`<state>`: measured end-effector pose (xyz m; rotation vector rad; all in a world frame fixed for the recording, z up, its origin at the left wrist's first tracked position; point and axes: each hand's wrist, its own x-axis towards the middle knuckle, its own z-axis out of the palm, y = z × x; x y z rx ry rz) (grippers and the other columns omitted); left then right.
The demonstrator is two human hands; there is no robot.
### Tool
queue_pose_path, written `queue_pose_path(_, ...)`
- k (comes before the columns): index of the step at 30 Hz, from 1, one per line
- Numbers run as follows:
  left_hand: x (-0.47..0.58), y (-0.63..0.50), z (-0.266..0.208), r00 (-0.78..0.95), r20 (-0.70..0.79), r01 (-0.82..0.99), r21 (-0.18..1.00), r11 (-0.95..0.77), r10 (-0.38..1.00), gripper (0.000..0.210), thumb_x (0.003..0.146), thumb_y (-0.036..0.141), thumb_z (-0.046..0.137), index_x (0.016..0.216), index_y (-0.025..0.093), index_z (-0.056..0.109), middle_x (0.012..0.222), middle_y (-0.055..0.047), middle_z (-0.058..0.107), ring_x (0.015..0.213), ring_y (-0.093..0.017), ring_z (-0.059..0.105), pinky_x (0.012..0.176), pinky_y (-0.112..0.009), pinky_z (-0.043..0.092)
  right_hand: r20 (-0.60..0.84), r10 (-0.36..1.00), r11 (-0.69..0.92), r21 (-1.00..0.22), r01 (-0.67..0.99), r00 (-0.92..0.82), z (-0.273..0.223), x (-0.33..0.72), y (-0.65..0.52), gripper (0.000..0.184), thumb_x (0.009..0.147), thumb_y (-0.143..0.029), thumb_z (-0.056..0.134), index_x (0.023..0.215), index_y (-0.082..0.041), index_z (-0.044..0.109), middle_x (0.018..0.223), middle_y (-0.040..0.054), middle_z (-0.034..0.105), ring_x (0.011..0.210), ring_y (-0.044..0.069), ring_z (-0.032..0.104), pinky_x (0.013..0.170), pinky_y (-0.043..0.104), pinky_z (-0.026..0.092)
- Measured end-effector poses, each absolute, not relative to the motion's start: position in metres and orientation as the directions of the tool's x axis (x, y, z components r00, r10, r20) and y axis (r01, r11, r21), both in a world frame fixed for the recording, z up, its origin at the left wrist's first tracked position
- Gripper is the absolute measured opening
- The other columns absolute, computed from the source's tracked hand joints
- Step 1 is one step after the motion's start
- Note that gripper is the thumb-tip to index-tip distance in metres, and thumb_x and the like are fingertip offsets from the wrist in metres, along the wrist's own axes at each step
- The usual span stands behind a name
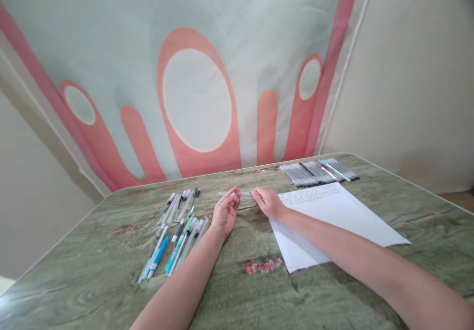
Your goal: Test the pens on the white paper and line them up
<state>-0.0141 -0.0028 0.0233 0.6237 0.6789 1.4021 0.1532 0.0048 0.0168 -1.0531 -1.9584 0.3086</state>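
A thin, clear pen [245, 193] lies level between my two hands above the table. My left hand [226, 210] is closed around its left part, with the tip sticking out to the left. At the other end my right hand [268, 202] pinches it with curled fingers. Whether it is one piece or a pen and its cap is too small to tell. Under my right wrist is a white sheet of paper [326, 221] with lines of handwriting at its top. Left of my left hand lie several loose pens, among them a blue pen [159, 256].
A tight row of pens [314, 173] lies side by side at the back right. Another bunch of clear pens [177, 205] is at the left. The wood-patterned table [92, 271] meets a wall hanging [196, 98] behind it.
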Motion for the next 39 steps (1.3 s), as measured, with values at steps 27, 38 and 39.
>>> queue_pose_path(27,-0.014,-0.001,0.030,0.044,-0.063,-0.659,0.748,0.076,0.997,0.015,0.076,0.014,0.058,0.089,0.012,0.064,0.090,-0.006,0.067,0.077,-0.009,0.062,0.075,-0.019,0.049,0.300,0.895,0.338,-0.939,0.065,-0.329,0.017,0.153,0.017,0.037,0.085,-0.048,0.039,0.064,-0.018,0.046,0.051,-0.0046,0.049,0.045,0.008,0.048,0.048,0.022,0.038)
queue_pose_path(38,-0.005,-0.020,0.047,0.384,-0.116,-0.645,0.676,0.356,0.916,0.018,0.082,0.026,0.051,0.080,0.010,0.061,0.074,-0.005,0.062,0.056,-0.007,0.055,0.063,-0.020,0.049,0.471,0.788,0.546,-0.832,0.096,-0.396,0.019,0.151,0.012,0.026,0.083,-0.027,0.045,0.109,-0.021,0.047,0.081,-0.0005,0.060,0.057,0.009,0.052,0.054,0.022,0.042)
queue_pose_path(39,-0.003,-0.023,0.049,0.436,-0.113,-0.621,0.680,0.390,0.893,0.020,0.082,0.027,0.051,0.079,0.010,0.061,0.074,-0.005,0.062,0.055,-0.006,0.054,0.062,-0.020,0.049,0.505,0.745,0.613,-0.776,0.150,-0.435,0.019,0.152,0.012,0.029,0.081,-0.022,0.046,0.110,-0.022,0.048,0.088,0.0007,0.061,0.064,0.010,0.055,0.060,0.023,0.043)
